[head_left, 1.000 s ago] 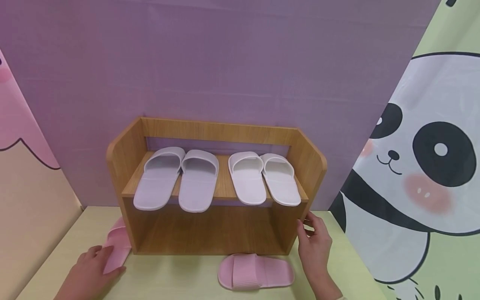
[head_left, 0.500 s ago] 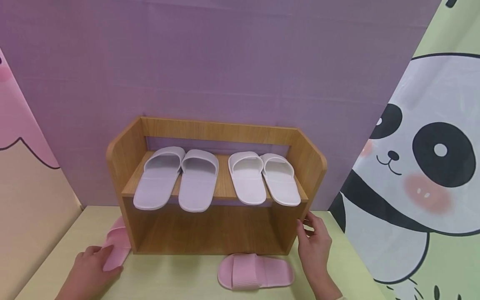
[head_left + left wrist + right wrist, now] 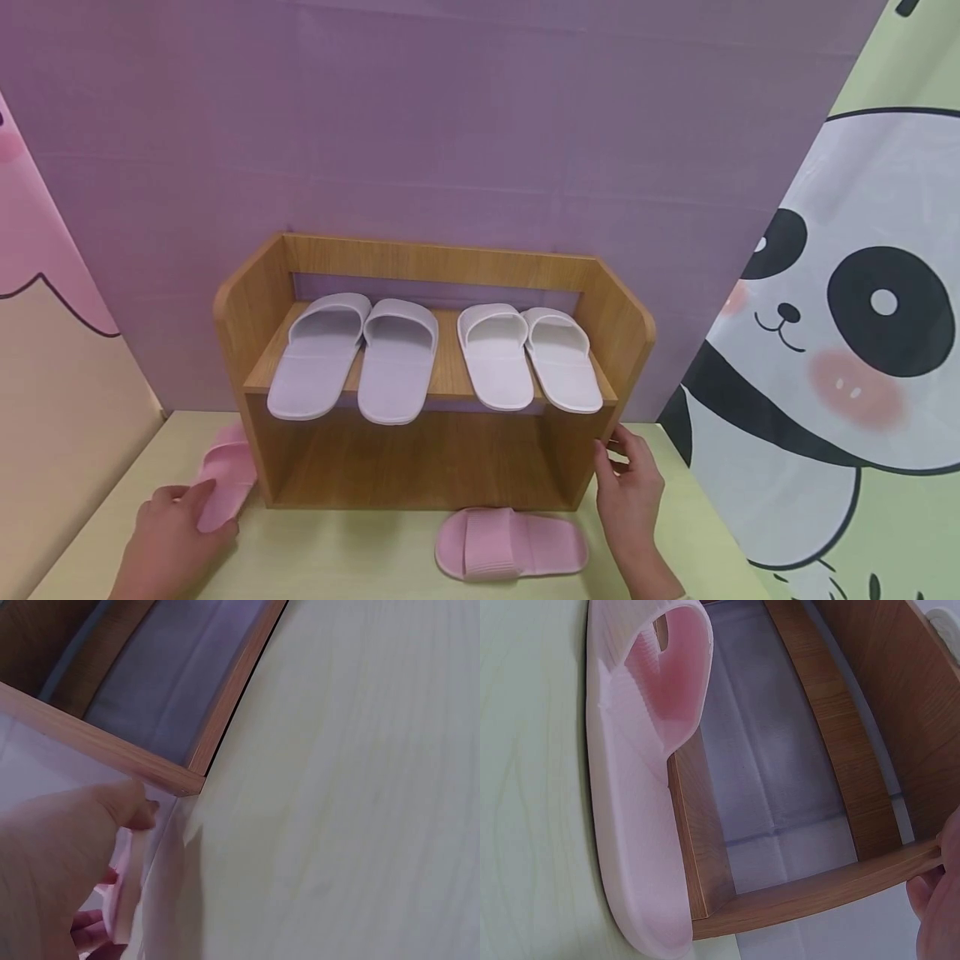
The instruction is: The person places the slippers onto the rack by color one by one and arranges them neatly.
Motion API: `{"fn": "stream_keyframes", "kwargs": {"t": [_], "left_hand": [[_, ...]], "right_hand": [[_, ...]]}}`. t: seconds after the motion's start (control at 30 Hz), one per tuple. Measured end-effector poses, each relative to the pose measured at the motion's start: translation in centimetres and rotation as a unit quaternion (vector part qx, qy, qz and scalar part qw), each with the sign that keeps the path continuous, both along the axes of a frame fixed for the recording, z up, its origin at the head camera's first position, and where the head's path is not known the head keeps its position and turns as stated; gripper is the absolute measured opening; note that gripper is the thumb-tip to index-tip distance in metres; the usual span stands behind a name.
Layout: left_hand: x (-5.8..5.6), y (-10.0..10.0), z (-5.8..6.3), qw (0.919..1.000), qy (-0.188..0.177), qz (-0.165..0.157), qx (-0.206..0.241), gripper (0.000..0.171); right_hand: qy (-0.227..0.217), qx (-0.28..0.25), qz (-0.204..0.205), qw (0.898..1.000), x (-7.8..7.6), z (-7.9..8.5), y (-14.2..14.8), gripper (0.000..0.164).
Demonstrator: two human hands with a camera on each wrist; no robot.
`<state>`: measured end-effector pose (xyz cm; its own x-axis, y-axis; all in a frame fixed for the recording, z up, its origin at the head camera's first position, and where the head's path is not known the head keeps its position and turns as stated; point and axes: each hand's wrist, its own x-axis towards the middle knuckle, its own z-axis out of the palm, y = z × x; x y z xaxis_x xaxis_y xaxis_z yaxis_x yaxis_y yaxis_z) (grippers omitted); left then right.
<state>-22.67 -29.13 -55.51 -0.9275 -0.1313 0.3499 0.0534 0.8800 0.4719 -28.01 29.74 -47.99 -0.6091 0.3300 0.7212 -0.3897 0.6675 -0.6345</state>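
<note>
At the left of the head view, my left hand pinches the heel end of a pink slipper beside the wooden shoe rack. The left wrist view shows that slipper edge-on, between thumb and fingers. My right hand grips the front edge of the rack's right side panel, thumb in front and fingers behind. A second pink slipper lies sideways on the table before the rack, strap to the left; it fills much of the right wrist view. Two lavender slippers and two white slippers sit on the upper shelf.
The rack's lower compartment faces me under the shelf. Behind the pale wooden table hangs a purple cloth backdrop. A panda-print sheet stands on the right, a pink and cream one on the left.
My left hand has shifted slightly left with the pink slipper, which now shows farther out from the rack's side. My right hand and the other slippers have stayed put.
</note>
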Motion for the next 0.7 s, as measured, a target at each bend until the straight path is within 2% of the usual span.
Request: {"fn": "stream_keyframes", "kwargs": {"t": [0.1, 0.2, 0.37, 0.53, 0.7], "left_hand": [[0.1, 0.1, 0.3, 0.9998, 0.001, 0.011, 0.016, 0.07], [0.0, -0.1, 0.4, 0.9995, 0.018, 0.015, 0.021, 0.071], [0.1, -0.1, 0.7, 0.9971, 0.07, 0.02, 0.024, 0.069], [0.0, 0.0, 0.9, 0.9912, 0.123, 0.031, 0.039, 0.068], [0.0, 0.3, 1.3, 0.9851, 0.155, 0.042, 0.061, 0.07]], "right_hand": [[0.0, 0.0, -0.001, 1.0, 0.0, 0.0, 0.0, 0.033], [-0.002, -0.001, -0.002, 1.0, 0.0, 0.0, 0.0, 0.033], [-0.002, 0.001, -0.002, 1.0, 0.0, 0.0, 0.0, 0.034], [-0.007, 0.001, -0.003, 1.0, 0.1, 0.1, -0.1, 0.034], [-0.018, 0.002, -0.009, 1.0, 0.0, 0.1, -0.2, 0.034]]}}
